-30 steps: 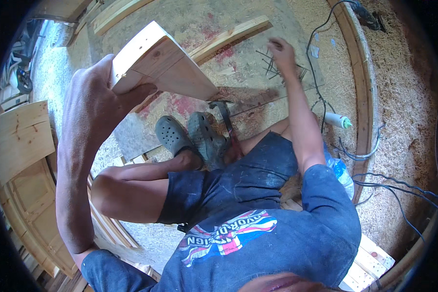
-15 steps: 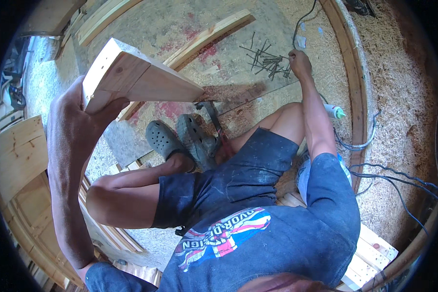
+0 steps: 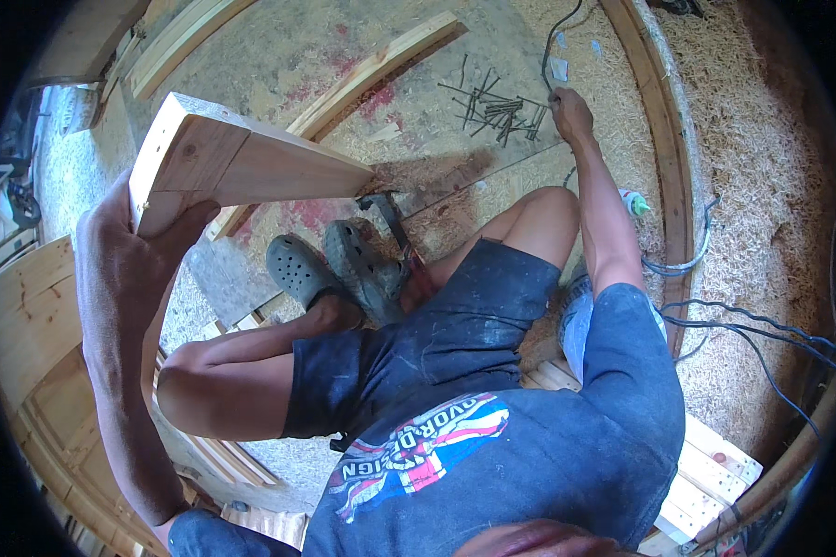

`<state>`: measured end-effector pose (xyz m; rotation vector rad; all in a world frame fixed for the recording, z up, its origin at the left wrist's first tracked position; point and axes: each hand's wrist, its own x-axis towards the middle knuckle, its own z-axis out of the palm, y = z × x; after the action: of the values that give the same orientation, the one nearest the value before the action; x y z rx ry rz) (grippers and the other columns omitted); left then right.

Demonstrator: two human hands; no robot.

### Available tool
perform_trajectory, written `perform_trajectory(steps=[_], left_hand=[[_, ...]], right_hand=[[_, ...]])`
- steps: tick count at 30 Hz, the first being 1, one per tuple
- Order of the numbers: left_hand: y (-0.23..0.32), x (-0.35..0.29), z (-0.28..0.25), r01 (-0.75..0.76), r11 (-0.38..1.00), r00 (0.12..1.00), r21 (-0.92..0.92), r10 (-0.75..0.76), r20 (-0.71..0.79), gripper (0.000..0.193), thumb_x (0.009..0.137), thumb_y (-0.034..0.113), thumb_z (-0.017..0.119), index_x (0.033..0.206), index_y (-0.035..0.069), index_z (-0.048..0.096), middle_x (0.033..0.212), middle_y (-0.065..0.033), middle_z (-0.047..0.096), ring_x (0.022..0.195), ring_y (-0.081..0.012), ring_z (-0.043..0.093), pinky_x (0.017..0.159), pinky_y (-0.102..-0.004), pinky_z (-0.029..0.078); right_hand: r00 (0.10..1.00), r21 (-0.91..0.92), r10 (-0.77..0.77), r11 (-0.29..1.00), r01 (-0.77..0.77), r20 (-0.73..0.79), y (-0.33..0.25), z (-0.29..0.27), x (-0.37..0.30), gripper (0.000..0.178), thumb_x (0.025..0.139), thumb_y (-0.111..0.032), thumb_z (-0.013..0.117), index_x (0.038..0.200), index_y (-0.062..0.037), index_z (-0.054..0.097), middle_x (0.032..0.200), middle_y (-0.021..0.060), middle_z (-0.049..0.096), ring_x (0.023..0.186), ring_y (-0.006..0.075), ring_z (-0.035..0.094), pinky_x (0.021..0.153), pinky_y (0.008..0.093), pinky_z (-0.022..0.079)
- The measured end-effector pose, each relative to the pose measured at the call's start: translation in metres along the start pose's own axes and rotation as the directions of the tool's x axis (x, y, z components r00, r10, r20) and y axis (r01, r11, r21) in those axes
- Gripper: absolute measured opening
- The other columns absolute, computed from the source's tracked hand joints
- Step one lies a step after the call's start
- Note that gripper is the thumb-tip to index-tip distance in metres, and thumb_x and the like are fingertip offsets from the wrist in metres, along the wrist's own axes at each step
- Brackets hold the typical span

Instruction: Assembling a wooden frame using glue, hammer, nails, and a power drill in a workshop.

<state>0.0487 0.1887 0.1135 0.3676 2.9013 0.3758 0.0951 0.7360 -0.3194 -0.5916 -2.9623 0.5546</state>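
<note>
Board [image 3: 241,165]: far end down beside hammer [image 3: 395,223]; best kept steady;
Left hand [image 3: 125,232]: clasped round board's near end;
Right hand [image 3: 574,116]: fingers curled beside nails [image 3: 502,111]; anything held, cannot tell;
Nails: loose crossed pile on floor [image 3: 506,46]; fingertip pinch suits

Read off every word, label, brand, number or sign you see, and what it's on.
Dark shirt: white capitals over a red, white and blue flag print; wording not copied here.
Green-tipped bottle: any marking too small to read.
Wooden board in the left hand: no lettering visible.
Nothing else reads clearly.
</note>
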Motion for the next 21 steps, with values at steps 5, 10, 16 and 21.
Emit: perform_trajectory(steps=[5, 10, 16, 21], left_hand=[[0.0, -0.002, 0.0, 0.021, 1.0, 1.0, -0.024, -0.022, -0.019, 0.039, 0.081, 0.02, 0.088, 0.111, -0.001, 0.073, 0.092, -0.017, 0.078, 0.078, -0.0203, 0.075, 0.071, -0.0362, 0.059], [-0.008, -0.003, 0.002, 0.022, 1.0, 0.998, -0.005, -0.023, -0.052, 0.039, 0.081, 0.02, 0.088, 0.111, -0.001, 0.073, 0.091, -0.0176, 0.078, 0.077, -0.0217, 0.075, 0.069, -0.0371, 0.059], [-0.003, -0.004, 0.003, 0.018, 1.0, 0.999, 0.004, -0.018, -0.046, 0.041, 0.081, 0.024, 0.088, 0.11, -0.001, 0.073, 0.091, -0.0174, 0.077, 0.077, -0.0229, 0.075, 0.07, -0.0373, 0.059], [-0.007, -0.005, 0.006, -0.051, 0.997, 0.995, 0.05, 0.055, -0.087, 0.043, 0.079, 0.028, 0.089, 0.108, 0.0, 0.074, 0.089, -0.0173, 0.077, 0.076, -0.0243, 0.075, 0.07, -0.0395, 0.058]], right_hand=[[0.95, -0.033, 0.257, 0.966, -0.255, 0.179, -0.016, -0.001, -0.014, 0.032, 0.083, -0.034, 0.077, 0.098, -0.0053, 0.077, 0.099, 0.0235, 0.075, 0.096, 0.0416, 0.072, 0.083, 0.0485, 0.055], [0.891, -0.041, 0.415, 0.909, -0.415, 0.186, -0.022, 0.019, -0.019, 0.04, 0.079, -0.041, 0.08, 0.092, -0.0026, 0.08, 0.099, 0.026, 0.075, 0.095, 0.0418, 0.073, 0.084, 0.0491, 0.056], [0.904, -0.067, 0.413, 0.911, -0.408, 0.114, -0.018, 0.036, -0.019, 0.04, 0.079, -0.041, 0.077, 0.089, -0.0023, 0.079, 0.098, 0.0256, 0.075, 0.096, 0.0419, 0.073, 0.085, 0.0492, 0.057], [0.871, -0.052, 0.427, 0.902, -0.428, 0.241, -0.041, 0.02, -0.031, 0.045, 0.081, -0.04, 0.077, 0.103, -0.0015, 0.078, 0.115, 0.0243, 0.074, 0.111, 0.0419, 0.07, 0.094, 0.0491, 0.056]])
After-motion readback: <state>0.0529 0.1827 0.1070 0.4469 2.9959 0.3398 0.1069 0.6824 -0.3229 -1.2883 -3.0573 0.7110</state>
